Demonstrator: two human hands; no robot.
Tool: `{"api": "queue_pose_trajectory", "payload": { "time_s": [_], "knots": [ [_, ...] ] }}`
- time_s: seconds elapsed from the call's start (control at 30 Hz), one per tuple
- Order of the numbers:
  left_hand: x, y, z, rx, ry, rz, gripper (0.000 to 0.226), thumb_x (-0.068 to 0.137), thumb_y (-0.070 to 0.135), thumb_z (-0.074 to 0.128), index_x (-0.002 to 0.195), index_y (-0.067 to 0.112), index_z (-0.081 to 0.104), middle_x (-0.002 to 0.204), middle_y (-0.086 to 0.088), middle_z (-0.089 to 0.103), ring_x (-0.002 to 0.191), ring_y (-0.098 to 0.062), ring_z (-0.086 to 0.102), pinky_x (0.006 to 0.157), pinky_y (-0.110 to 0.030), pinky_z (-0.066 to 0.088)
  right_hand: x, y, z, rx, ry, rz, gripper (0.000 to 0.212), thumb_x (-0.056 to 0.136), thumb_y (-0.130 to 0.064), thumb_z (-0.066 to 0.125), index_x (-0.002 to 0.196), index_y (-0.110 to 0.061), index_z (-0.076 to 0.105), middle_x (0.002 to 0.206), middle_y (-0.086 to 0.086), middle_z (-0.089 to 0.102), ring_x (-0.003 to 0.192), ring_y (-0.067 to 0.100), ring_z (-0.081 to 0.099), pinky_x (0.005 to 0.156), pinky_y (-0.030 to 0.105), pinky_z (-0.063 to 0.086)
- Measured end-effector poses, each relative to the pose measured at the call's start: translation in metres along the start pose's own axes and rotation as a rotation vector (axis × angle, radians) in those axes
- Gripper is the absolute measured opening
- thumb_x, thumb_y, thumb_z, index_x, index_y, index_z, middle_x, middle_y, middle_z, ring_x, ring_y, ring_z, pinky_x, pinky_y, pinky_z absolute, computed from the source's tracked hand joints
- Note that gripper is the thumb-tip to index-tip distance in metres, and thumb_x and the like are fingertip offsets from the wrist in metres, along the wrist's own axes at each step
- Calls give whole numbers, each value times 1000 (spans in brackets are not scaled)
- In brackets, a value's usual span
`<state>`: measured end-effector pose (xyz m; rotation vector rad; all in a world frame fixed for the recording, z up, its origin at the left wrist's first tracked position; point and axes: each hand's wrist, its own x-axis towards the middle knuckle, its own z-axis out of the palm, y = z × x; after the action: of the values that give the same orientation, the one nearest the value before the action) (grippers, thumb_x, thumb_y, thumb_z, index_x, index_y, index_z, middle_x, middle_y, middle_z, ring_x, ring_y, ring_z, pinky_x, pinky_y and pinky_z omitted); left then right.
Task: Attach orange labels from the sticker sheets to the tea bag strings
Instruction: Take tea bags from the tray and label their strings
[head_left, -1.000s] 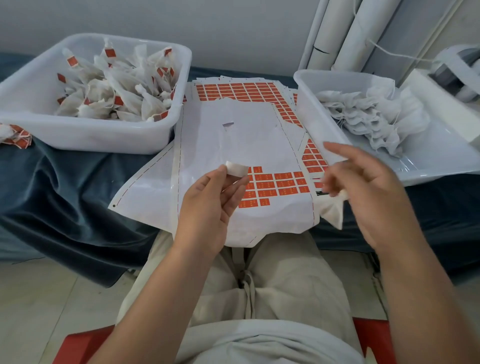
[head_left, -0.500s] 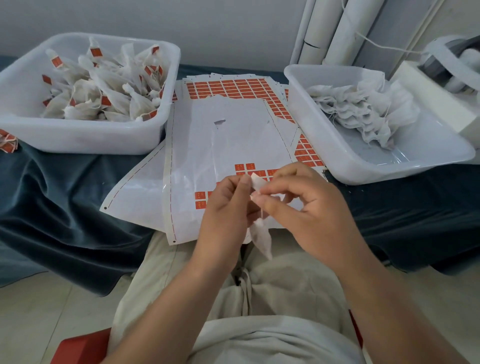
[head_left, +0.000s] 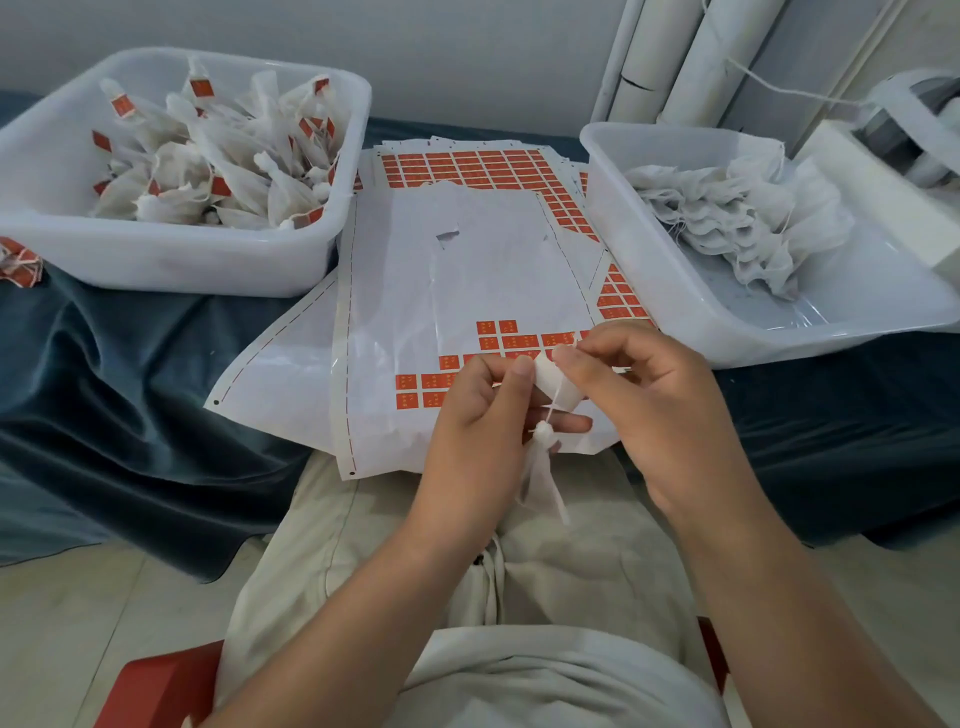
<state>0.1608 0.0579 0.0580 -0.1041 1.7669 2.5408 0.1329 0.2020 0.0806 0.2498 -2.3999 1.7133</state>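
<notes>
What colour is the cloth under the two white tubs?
Dark teal blue: the cloth shows best in the head view, at left.

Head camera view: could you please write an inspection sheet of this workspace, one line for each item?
Surface: covered by a dark blue cloth.
Job's things: sticker sheets lie between the tubs, top one mostly peeled; left tub holds labelled tea bags; right tub holds unlabelled tea bags; one tea bag hangs by its string below the hands.
Clutter: small orange-and-white heap at the left edge.
Grippers: left hand and right hand both pinch a label, white side showing, on the string.
Cables: thin pale cord at upper right.
Surroundings: white tubes against the wall; white device, partly in view; red seat.
</notes>
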Motion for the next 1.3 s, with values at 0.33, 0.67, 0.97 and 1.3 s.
{"api": "queue_pose_trajectory", "payload": {
  "time_s": [0.33,0.67,0.97,1.3],
  "knots": [
    [0,-3,-1,-92,-123,-18,25,112,29,44,97,21,62,100,-2,80,100,-26,79,73,-21,58,3,2,-1,293,-30,182,17,85,-38,80,76,-25,73,77,-8,71,76,6,67,68,19,55],
    [9,-6,-6,-173,-135,-56,42,101,51,38,88,34,75,102,-9,81,102,-31,77,72,-29,52,5,3,-4,351,-46,202,15,85,-39,80,80,-25,76,80,-1,73,72,11,67,66,21,54],
    [12,-2,-12,-144,-191,-88,15,96,40,66,101,30,75,105,-5,79,89,-23,77,63,-20,52,4,6,-2,359,-94,219,19,83,-47,80,87,-29,76,87,-4,74,79,9,69,72,22,55],
    [19,-2,-23,56,-191,-20,29,96,35,67,121,20,63,101,-4,81,93,-22,78,70,-28,46,6,9,3,356,-88,263,23,83,-47,78,91,-26,79,90,1,75,89,15,73,86,29,57]
  ]
}}
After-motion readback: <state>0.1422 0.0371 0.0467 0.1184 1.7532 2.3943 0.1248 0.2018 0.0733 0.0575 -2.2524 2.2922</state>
